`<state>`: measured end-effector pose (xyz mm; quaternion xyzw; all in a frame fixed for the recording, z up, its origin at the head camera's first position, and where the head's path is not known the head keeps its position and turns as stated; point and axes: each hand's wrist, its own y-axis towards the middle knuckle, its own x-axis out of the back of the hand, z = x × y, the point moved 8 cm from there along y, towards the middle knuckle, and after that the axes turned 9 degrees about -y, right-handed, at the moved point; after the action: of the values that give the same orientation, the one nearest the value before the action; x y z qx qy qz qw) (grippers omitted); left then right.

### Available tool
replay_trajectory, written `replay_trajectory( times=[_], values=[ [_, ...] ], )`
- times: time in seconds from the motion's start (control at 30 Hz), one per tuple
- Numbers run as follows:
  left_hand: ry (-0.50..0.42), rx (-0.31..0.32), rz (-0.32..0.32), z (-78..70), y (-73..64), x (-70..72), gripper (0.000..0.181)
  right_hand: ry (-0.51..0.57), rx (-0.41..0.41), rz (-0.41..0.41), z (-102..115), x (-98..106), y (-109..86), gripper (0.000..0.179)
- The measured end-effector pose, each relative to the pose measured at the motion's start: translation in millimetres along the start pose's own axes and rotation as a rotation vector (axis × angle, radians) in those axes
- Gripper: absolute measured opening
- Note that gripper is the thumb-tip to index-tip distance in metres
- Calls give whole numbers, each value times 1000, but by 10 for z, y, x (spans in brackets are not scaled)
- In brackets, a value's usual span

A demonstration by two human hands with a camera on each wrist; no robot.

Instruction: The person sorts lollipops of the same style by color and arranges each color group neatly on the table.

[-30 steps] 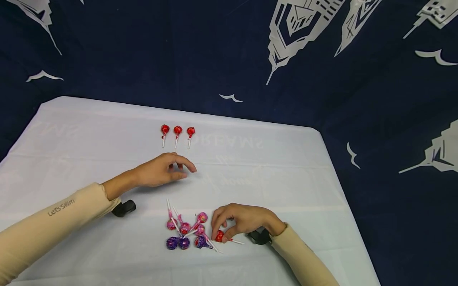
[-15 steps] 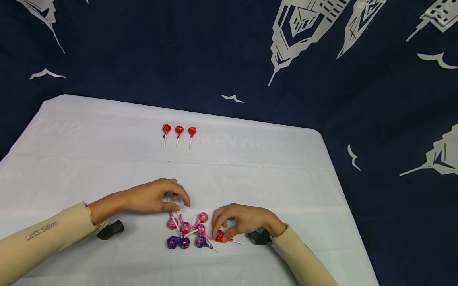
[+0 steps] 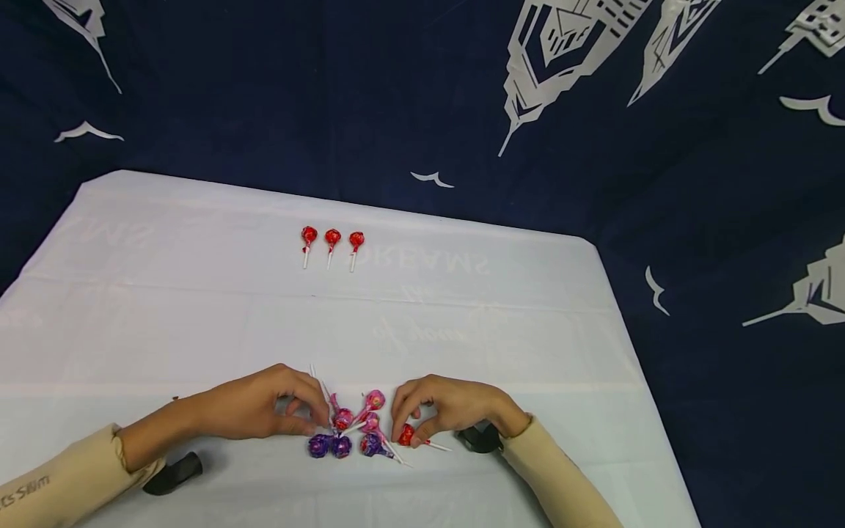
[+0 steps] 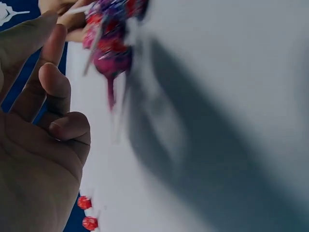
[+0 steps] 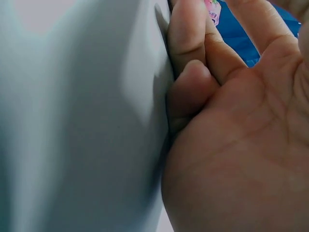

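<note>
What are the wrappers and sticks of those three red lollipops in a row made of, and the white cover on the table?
Wrappers: probably thin plastic film, glossy, judging by the small glints and gathered necks. Sticks: plain white, perhaps plastic or rolled paper; too small to tell. White cover: likely fabric, fairly matte, going by its soft creases and faint lettering.

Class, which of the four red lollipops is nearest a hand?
The red lollipop that the right hand pinches, beside the purple lollipops; the other three red ones lie in a row farther off.
</note>
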<state>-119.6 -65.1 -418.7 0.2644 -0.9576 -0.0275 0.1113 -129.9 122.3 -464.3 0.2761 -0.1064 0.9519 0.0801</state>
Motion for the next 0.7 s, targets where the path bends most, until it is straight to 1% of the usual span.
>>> replay_trajectory(
  times=[0.03, 0.13, 0.3, 0.43, 0.57, 0.7],
  values=[
    [-6, -12, 2, 6, -28, -28, 15, 1, 0, 0, 1, 3, -3, 20],
    [-25, -21, 4, 63, -98, -97, 18, 3, -1, 2, 0, 5, -8, 20],
    [-51, -27, -19, 178, -163, -170, 22, 9, 2, 1, -10, 1, -2, 20],
    [-17, -44, -45, 222, -173, -211, 19, 4, -1, -1, -23, -4, -2, 20],
    [21, -22, -75, 251, -168, -217, 16, 4, -4, -5, -29, -8, -1, 19],
    [67, -11, -84, 246, -164, -225, 15, 11, -19, -11, -22, -6, -5, 20]
  ],
)
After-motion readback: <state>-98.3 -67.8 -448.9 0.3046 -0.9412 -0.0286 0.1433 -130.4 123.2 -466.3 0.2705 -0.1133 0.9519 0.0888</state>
